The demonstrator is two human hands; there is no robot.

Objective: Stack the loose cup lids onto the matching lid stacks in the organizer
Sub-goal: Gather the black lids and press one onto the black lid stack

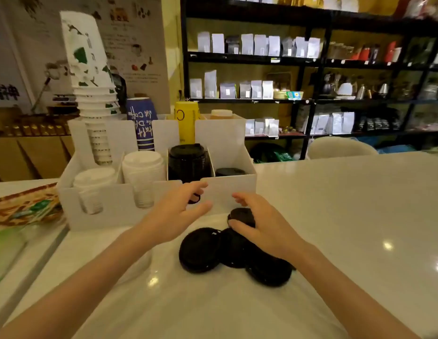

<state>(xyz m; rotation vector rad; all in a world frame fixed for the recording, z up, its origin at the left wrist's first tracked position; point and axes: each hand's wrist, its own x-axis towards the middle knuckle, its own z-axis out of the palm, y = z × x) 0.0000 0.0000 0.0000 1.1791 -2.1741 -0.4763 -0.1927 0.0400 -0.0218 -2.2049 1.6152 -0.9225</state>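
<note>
Several loose black lids (201, 250) lie overlapping on the white counter in front of a white organizer (227, 189). My right hand (264, 228) rests over them, its thumb and fingers closed around a small black lid (241, 214) at the back of the pile. My left hand (179, 214) hovers open beside it, just in front of the organizer's front wall, holding nothing. In the organizer stand a tall black lid stack (188, 162), a low black lid stack (229, 171) to its right and two white lid stacks (142, 167) to its left.
Paper cup stacks (95, 94) rise behind the lid compartments, with a blue cup stack (142, 123) and a yellow one (186, 123). A woven tray (25, 204) sits at the left. Black shelving with bags fills the background. White counter (347, 216) extends to the right.
</note>
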